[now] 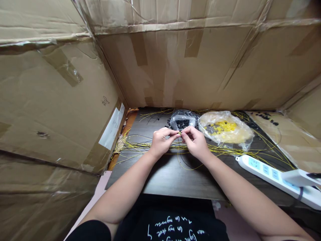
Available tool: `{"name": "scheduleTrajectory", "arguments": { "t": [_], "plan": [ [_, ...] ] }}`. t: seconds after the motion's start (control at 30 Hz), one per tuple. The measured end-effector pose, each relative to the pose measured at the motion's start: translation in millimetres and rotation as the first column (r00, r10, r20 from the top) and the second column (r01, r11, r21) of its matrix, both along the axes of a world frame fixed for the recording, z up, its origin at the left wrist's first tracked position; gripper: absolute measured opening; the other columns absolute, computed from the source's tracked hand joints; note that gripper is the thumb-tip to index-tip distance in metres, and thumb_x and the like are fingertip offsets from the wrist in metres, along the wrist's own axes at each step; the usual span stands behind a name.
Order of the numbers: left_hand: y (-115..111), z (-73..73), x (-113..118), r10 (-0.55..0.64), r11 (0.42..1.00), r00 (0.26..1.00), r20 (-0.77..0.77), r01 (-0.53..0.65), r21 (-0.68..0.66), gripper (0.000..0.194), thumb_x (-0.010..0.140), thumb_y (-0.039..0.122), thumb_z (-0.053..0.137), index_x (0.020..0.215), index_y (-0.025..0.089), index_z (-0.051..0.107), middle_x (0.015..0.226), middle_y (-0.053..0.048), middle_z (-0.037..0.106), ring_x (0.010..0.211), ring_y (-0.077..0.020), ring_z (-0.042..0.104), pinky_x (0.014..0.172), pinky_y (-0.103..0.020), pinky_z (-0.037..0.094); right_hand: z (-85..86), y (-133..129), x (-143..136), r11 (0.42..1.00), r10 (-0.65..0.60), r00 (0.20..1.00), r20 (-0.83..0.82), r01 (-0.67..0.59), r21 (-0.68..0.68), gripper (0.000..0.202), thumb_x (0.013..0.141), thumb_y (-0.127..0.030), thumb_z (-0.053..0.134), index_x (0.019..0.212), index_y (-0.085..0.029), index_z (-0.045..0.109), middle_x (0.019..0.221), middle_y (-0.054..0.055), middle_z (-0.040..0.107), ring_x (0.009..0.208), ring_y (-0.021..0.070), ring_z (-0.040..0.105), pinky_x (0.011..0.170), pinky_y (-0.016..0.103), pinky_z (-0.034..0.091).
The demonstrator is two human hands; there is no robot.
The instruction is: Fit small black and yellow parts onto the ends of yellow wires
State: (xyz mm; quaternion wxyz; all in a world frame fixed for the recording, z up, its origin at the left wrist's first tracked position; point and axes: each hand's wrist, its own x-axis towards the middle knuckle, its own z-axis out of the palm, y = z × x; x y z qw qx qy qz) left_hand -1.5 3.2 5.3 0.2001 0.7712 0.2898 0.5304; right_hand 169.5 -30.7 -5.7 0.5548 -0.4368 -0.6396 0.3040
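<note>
Black cloth with white lettering fills the bottom edge, nearest the camera, and both forearms reach out from it over the dark worktop. Left hand and right hand meet at their fingertips above the worktop's middle, each pinched narrow on a small yellow piece held between them; what exactly the piece is cannot be told. Thin yellow wires lie in loose loops across the worktop under and beside both hands. Just behind the hands sits a clear bag of black parts, and beside it, to the right, a clear bag of yellow parts. A white power strip lies at the right. Cardboard walls stand around the worktop on the left, back and right.
</note>
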Motion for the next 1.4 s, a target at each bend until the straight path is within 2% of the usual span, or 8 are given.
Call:
{"name": "scheduleTrajectory", "arguments": {
  "t": [0.1, 0.23, 0.4, 0.5, 0.8, 1.0, 1.2, 1.4],
  "plan": [
    [3.8, -1.9, -2.4, -0.022, 0.996, 0.999, -0.047, 0.026, 0.090, 0.013, 0.084, 0.031, 0.072, 0.089, 0.019, 0.076, 0.079, -0.005, 0.075, 0.068, -0.0137, 0.066, 0.067, -0.027, 0.052, 1.0, -1.4, 2.7, 1.000, 0.017, 0.999, 0.042, -0.017, -0.002, 0.027, 0.093, -0.046, 0.056, 0.085, -0.019, 0.058, 0.078, 0.004, 0.064, 0.064, 0.0149, 0.062, 0.060, 0.030, 0.052],
    [7.7, -4.6, -6.1, -0.024, 0.976, 0.993, -0.113, 0.048, 0.211, 0.011, 0.087, 0.026, 0.069, 0.093, 0.020, 0.075, 0.077, -0.004, 0.074, 0.066, -0.0129, 0.063, 0.067, -0.028, 0.051, 4.6, -2.8, 0.8, 0.986, 0.071, 0.995, -0.062, -0.080, -0.145, 0.034, 0.089, -0.052, 0.059, 0.083, -0.019, 0.056, 0.068, 0.001, 0.061, 0.058, 0.0144, 0.061, 0.057, 0.030, 0.053],
    [8.3, -4.7, -7.4, -0.009, 0.953, 0.979, -0.206, 0.071, 0.296, 0.010, 0.089, 0.024, 0.067, 0.094, 0.019, 0.074, 0.078, -0.003, 0.075, 0.069, -0.0133, 0.065, 0.073, -0.030, 0.050, 11.6, 0.2, 3.9, 0.894, 0.132, 0.957, -0.258, -0.227, -0.387, 0.050, 0.071, -0.062, 0.074, 0.077, -0.017, 0.055, 0.066, -0.001, 0.058, 0.053, 0.0110, 0.057, 0.047, 0.026, 0.051],
    [7.0, -4.2, -5.6, -0.027, 0.969, 0.977, -0.211, 0.077, 0.234, 0.012, 0.088, 0.027, 0.067, 0.094, 0.020, 0.075, 0.080, -0.003, 0.076, 0.069, -0.0134, 0.065, 0.072, -0.030, 0.050, 14.6, 2.2, 10.0, 0.854, 0.169, 0.947, -0.273, -0.279, -0.439, 0.052, 0.067, -0.063, 0.076, 0.073, -0.017, 0.054, 0.063, -0.002, 0.057, 0.052, 0.0100, 0.055, 0.044, 0.023, 0.048],
    [2.6, -1.4, 0.1, -0.058, 0.995, 0.996, -0.065, 0.052, -0.085, 0.017, 0.087, 0.031, 0.069, 0.100, 0.023, 0.077, 0.090, -0.005, 0.077, 0.078, -0.0150, 0.068, 0.075, -0.029, 0.053, 16.2, 4.8, 14.4, 0.896, 0.218, 0.945, -0.246, -0.293, -0.332, 0.039, 0.076, -0.054, 0.073, 0.079, -0.017, 0.063, 0.085, 0.004, 0.064, 0.077, 0.0136, 0.059, 0.064, 0.025, 0.053],
    [5.6, 0.5, -0.2, 0.020, 1.000, 0.996, -0.092, -0.022, -0.014, 0.013, 0.082, 0.031, 0.074, 0.093, 0.027, 0.078, 0.100, -0.004, 0.073, 0.095, -0.0183, 0.064, 0.087, -0.036, 0.049, 15.3, 2.9, 10.3, 0.848, 0.216, 0.882, -0.419, -0.383, -0.368, 0.037, 0.077, -0.051, 0.074, 0.077, -0.018, 0.058, 0.069, 0.001, 0.065, 0.057, 0.0093, 0.055, 0.055, 0.023, 0.047],
    [5.1, 0.4, -0.2, 0.025, 0.999, 0.992, -0.126, -0.020, 0.038, 0.014, 0.085, 0.032, 0.070, 0.097, 0.027, 0.077, 0.097, -0.004, 0.072, 0.093, -0.0176, 0.062, 0.087, -0.036, 0.048, 14.1, 4.1, 7.4, 0.824, 0.150, 0.837, -0.527, -0.400, -0.401, 0.039, 0.069, -0.047, 0.082, 0.079, -0.018, 0.058, 0.072, 0.001, 0.067, 0.066, 0.0120, 0.066, 0.065, 0.025, 0.054],
    [3.3, 2.0, 0.2, 0.007, 0.998, 0.997, -0.083, -0.011, -0.056, 0.020, 0.089, 0.033, 0.066, 0.104, 0.023, 0.074, 0.098, -0.005, 0.072, 0.093, -0.0174, 0.063, 0.083, -0.033, 0.050, 13.5, 6.1, 9.4, 0.826, 0.136, 0.826, -0.547, -0.400, -0.398, 0.042, 0.070, -0.043, 0.083, 0.098, -0.020, 0.062, 0.079, 0.001, 0.069, 0.070, 0.0123, 0.068, 0.070, 0.026, 0.057]
  ]
}}
